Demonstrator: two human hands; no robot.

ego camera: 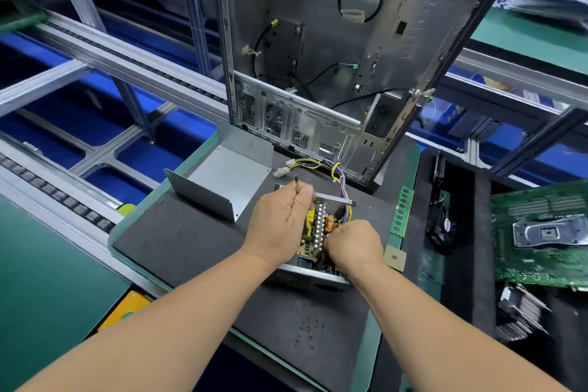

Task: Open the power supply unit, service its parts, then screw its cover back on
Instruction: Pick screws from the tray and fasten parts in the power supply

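The power supply unit [313, 277] lies open on the black foam mat [191, 242], its circuit board, heat sink and copper coil exposed. Its bent metal cover [229, 175] rests apart on the mat to the upper left. My left hand [278, 226] hovers over the unit's left side and grips a thin dark tool [297, 183] whose tip pokes up past the thumb. My right hand [353, 245] reaches into the unit's right side with curled fingers; what they hold is hidden. Yellow and purple wires [337, 172] run from the unit toward the back.
An empty computer case [334, 57] stands upright behind the mat. A RAM stick [401, 212] and a CPU chip [395, 256] lie to the right of the unit. Farther right sit a black fan [440, 223], a green motherboard [541, 232] and a heat sink [518, 312]. A conveyor runs along the left.
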